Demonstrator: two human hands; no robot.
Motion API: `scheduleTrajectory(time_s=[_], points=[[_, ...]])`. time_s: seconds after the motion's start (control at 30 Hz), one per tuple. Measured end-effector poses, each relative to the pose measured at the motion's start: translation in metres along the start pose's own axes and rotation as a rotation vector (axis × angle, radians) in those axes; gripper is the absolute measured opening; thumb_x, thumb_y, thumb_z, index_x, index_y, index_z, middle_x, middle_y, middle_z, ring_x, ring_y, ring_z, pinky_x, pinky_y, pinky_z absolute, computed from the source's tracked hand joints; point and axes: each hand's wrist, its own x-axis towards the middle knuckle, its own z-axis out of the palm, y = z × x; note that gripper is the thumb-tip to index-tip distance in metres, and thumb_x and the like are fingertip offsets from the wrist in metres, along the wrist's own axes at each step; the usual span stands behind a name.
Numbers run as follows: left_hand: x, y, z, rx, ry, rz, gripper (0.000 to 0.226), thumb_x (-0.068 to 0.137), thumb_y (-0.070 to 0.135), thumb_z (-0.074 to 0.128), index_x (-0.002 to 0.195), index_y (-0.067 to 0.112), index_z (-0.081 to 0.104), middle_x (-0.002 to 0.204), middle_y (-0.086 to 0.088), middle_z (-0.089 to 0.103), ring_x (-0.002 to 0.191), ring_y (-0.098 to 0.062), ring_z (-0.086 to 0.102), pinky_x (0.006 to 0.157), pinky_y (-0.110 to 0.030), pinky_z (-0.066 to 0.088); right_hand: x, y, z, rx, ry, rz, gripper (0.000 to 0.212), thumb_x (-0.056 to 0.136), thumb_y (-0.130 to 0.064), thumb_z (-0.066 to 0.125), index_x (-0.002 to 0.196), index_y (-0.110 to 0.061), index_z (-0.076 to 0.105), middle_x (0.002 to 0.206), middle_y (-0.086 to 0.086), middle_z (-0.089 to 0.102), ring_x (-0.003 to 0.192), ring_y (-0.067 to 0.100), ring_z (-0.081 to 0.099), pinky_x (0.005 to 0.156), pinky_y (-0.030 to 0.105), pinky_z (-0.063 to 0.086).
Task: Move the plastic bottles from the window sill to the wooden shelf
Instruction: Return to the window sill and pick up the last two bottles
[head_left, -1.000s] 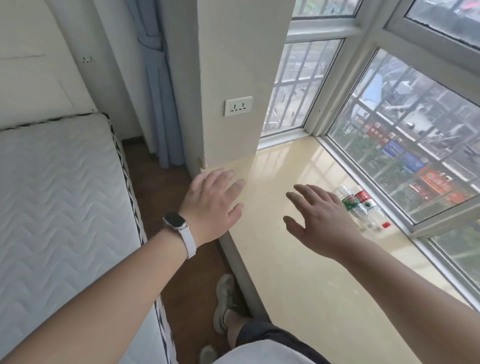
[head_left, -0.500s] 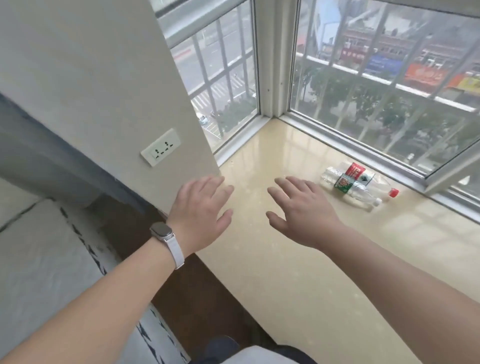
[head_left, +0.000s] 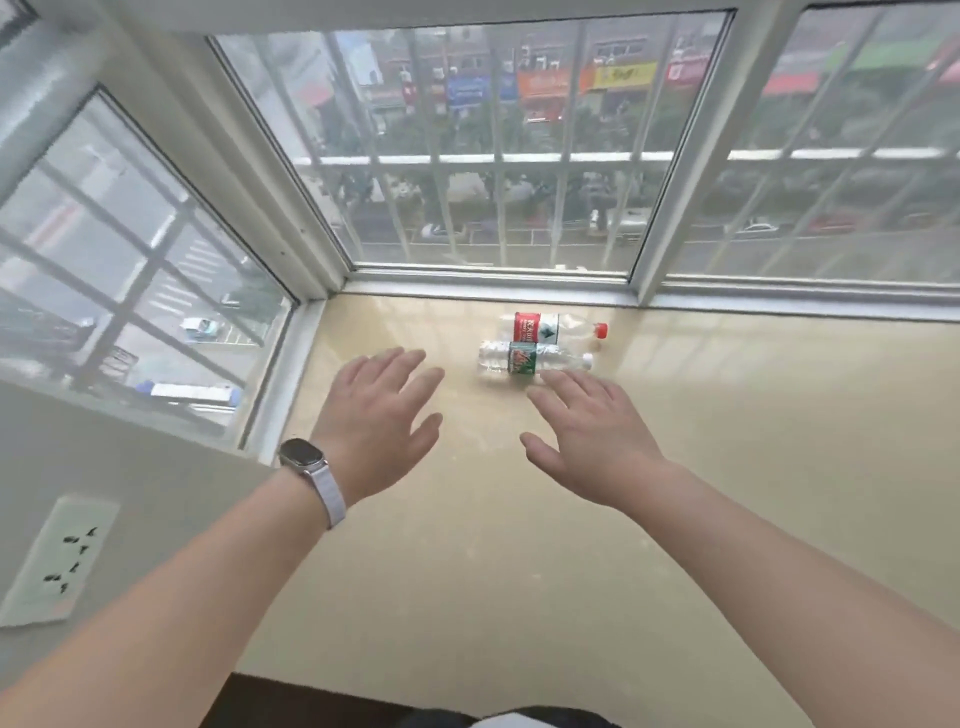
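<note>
Head view gives me the beige window sill (head_left: 727, 467) stretching wide to the right, ending at the white window frame (head_left: 519, 288). By that frame lie the red-capped bottle (head_left: 550, 327) and, touching it in front, the white-capped bottle (head_left: 524, 359), both on their sides. I can't read their red and green labels. My right hand (head_left: 587, 436) hovers spread and holds nothing, its fingertips (head_left: 561, 387) at the white-capped bottle's near side. My left hand (head_left: 379, 421), likewise spread, is near that bottle's base.

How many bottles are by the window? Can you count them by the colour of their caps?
Red-capped bottle: 1
White-capped bottle: 1
Total: 2 bottles, both lying on their sides, next to each other on the window sill.
</note>
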Motion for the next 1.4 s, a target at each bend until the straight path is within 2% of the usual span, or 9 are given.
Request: scheduleTrajectory(time_s=[0.3,0.53,0.67,0.83,0.93,1.03,1.1,1.33,1.4], points=[[0.109,-0.04,0.064,-0.035,-0.046,0.263,0.052,0.087,0.044,0.043,0.124,0.016,0.068,0.13,-0.013,0.066,0.121,-0.037,0.06,0.103,-0.056,0.044,0.05,0.008,0.041,0.077,-0.05,0.31,0.059,0.097,-0.054,0.04,0.147,-0.023,0.039,0.159,0.0,0.03,0.144,0.021,0.023,0.11,0.035,0.017],[0.193,-0.066,0.158,-0.126,-0.068,0.304,0.043,0.088,0.034,0.066,0.126,0.014,0.065,0.131,-0.015,0.064,0.122,-0.039,0.058,0.101,-0.054,0.042,0.107,0.02,0.112,0.256,-0.085,0.584,0.058,0.096,-0.054,0.044,0.143,-0.021,0.043,0.154,0.001,0.036,0.14,0.021,0.029,0.107,0.037,0.028],[0.248,-0.06,0.209,-0.189,-0.138,0.289,0.045,0.093,0.037,0.06,0.133,0.015,0.061,0.137,-0.013,0.06,0.126,-0.037,0.054,0.104,-0.051,0.04,0.14,0.031,0.158,0.452,-0.072,0.788,0.057,0.096,-0.052,0.046,0.141,-0.018,0.043,0.144,0.001,0.042,0.131,0.023,0.037,0.1,0.038,0.035],[0.286,-0.046,0.261,-0.331,-0.187,0.234,0.045,0.096,0.038,0.053,0.134,0.015,0.06,0.135,-0.009,0.061,0.124,-0.031,0.054,0.103,-0.048,0.043,0.176,0.043,0.203,0.874,0.043,1.029,0.062,0.094,-0.05,0.052,0.144,-0.015,0.041,0.141,0.004,0.047,0.13,0.021,0.044,0.102,0.036,0.037],[0.304,-0.04,0.281,-0.392,-0.251,0.158,0.048,0.098,0.041,0.052,0.141,0.019,0.053,0.143,-0.004,0.055,0.131,-0.025,0.047,0.107,-0.044,0.04,0.195,0.051,0.222,1.173,0.097,1.181,0.066,0.093,-0.049,0.057,0.147,-0.018,0.036,0.133,-0.001,0.052,0.121,0.019,0.052,0.094,0.031,0.039],[0.321,-0.034,0.296,-0.414,-0.313,0.135,0.055,0.098,0.044,0.053,0.147,0.022,0.045,0.148,-0.002,0.05,0.134,-0.024,0.045,0.109,-0.044,0.038,0.216,0.06,0.235,1.399,0.183,1.338,0.073,0.089,-0.05,0.061,0.148,-0.02,0.031,0.108,-0.01,0.054,0.1,0.019,0.059,0.094,0.038,0.047],[0.332,-0.031,0.302,-0.402,-0.342,0.125,0.06,0.096,0.047,0.056,0.149,0.024,0.041,0.144,-0.003,0.053,0.127,-0.025,0.051,0.103,-0.044,0.046,0.23,0.066,0.243,1.531,0.258,1.418,0.078,0.084,-0.052,0.065,0.146,-0.021,0.03,0.106,-0.012,0.052,0.102,0.018,0.057,0.098,0.046,0.049],[0.342,-0.028,0.315,-0.314,-0.442,0.134,0.078,0.087,0.062,0.061,0.149,0.02,0.038,0.13,-0.007,0.06,0.109,-0.028,0.06,0.088,-0.043,0.053,0.266,0.071,0.249,1.636,0.412,1.597,0.088,0.064,-0.057,0.078,0.134,-0.019,0.041,0.119,-0.003,0.059,0.102,0.02,0.06,0.092,0.049,0.053],[0.345,-0.028,0.314,-0.284,-0.496,0.139,0.077,0.085,0.065,0.062,0.143,0.018,0.045,0.124,-0.007,0.062,0.105,-0.028,0.061,0.085,-0.042,0.053,0.272,0.071,0.249,1.64,0.439,1.621,0.087,0.055,-0.056,0.08,0.127,-0.018,0.048,0.111,-0.001,0.065,0.094,0.021,0.066,0.086,0.047,0.057]])
